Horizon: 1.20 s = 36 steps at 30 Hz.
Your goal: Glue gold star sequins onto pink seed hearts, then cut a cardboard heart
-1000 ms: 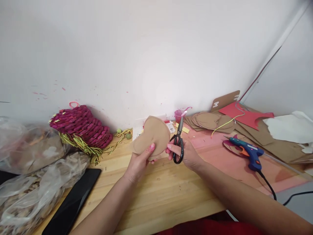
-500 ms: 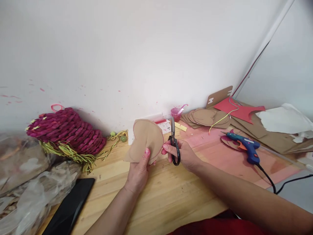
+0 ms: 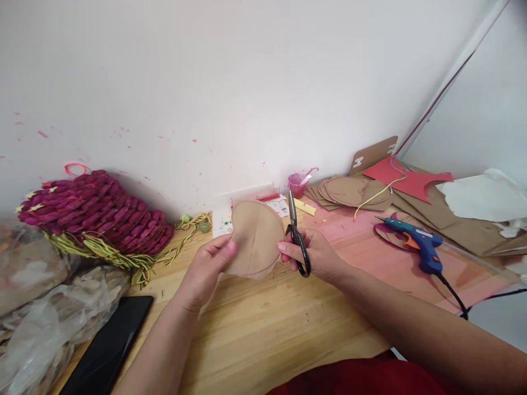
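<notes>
My left hand [image 3: 206, 269] pinches the left edge of a rounded tan felt piece [image 3: 256, 236] held up over the wooden table [image 3: 263, 323]. My right hand [image 3: 317, 255] grips black scissors [image 3: 297, 236] by their handles, blades pointing up and closed, and its thumb touches the felt's right edge. Both hands meet at the felt piece near the table's middle.
A magenta woven bundle with yellow-green cords [image 3: 99, 211] lies at the left by the wall. Clear plastic bags [image 3: 37, 307] and a black phone [image 3: 105, 345] sit front left. A blue glue gun [image 3: 415, 247], a pink cup [image 3: 297, 184], tan cut-outs [image 3: 349, 192] and red sheets [image 3: 407, 181] lie right.
My left hand has shifted from under the felt to its left edge, and the piece has turned flatter toward me. The scissors stay upright beside it.
</notes>
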Tool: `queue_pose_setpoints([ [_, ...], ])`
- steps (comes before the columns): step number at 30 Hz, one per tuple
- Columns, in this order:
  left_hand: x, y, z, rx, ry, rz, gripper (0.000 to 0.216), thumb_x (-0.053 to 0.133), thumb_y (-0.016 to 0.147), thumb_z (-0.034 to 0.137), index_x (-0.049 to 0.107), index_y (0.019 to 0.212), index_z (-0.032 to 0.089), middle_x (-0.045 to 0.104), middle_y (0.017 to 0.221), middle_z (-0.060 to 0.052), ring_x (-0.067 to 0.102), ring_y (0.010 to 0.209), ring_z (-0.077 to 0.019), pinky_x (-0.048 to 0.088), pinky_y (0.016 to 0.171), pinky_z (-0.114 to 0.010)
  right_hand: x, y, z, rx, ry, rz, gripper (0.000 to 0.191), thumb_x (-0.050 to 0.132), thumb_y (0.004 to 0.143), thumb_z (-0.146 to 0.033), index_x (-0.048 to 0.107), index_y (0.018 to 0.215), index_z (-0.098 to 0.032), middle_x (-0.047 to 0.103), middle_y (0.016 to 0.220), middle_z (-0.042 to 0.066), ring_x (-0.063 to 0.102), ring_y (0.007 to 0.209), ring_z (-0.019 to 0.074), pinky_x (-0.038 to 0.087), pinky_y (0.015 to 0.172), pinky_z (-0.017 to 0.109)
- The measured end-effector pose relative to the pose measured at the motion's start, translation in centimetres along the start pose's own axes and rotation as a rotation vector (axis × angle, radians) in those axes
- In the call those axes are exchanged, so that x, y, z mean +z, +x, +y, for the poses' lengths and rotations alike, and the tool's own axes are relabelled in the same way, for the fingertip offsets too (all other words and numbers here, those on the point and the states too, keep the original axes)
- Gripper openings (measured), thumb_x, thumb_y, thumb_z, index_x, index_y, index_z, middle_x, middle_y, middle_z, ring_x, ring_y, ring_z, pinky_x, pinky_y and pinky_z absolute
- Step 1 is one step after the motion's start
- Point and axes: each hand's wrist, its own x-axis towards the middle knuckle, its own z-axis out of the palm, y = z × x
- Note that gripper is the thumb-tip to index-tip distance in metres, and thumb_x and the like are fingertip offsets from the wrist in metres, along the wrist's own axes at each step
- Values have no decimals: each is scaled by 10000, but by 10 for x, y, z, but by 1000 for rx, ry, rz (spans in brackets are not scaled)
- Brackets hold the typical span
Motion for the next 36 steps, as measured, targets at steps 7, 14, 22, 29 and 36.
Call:
queue_pose_setpoints([
  [7, 15, -5, -10, 19, 123, 11, 499, 878, 645, 378, 700, 1059, 165, 728, 830, -33, 592, 569, -109, 426, 463, -181, 1, -3, 4, 1, -14, 52, 345, 847, 661, -419, 592, 666, -188, 622, 539, -37, 514, 418, 86, 377, 403, 211],
  [14, 13, -3, -4, 188, 39, 165, 406, 870, 653, 368, 681, 953, 171, 649, 734, 29, 497, 506, -65, 389, 394, -158, 4, -7, 3, 49, 14, -2, 455, 767, 713, -587, 519, 670, -208, 566, 537, -55, 505, 403, 88, 379, 398, 220],
  [22, 17, -5, -11, 191, 24, 197, 482, 857, 665, 396, 682, 1058, 177, 703, 904, -22, 569, 589, -91, 437, 414, -164, 12, -16, 3, 51, -24, -117, 555, 686, 702, -732, 541, 736, -197, 545, 608, -34, 514, 496, 99, 413, 475, 235],
  [29, 19, -6, -17, 177, 32, 174, 476, 831, 711, 394, 663, 1099, 177, 698, 926, -27, 585, 632, -100, 471, 471, -170, 11, -17, 4, -28, -100, -150, 509, 657, 763, -699, 507, 750, -213, 478, 674, -41, 482, 561, 114, 432, 507, 257],
  [36, 21, -8, -16, 168, 21, 189, 515, 845, 687, 411, 661, 1104, 170, 713, 962, -43, 606, 647, -110, 474, 467, -177, 9, -15, 10, -65, -156, -161, 469, 623, 824, -660, 486, 785, -213, 452, 692, -43, 449, 599, 120, 409, 550, 272],
])
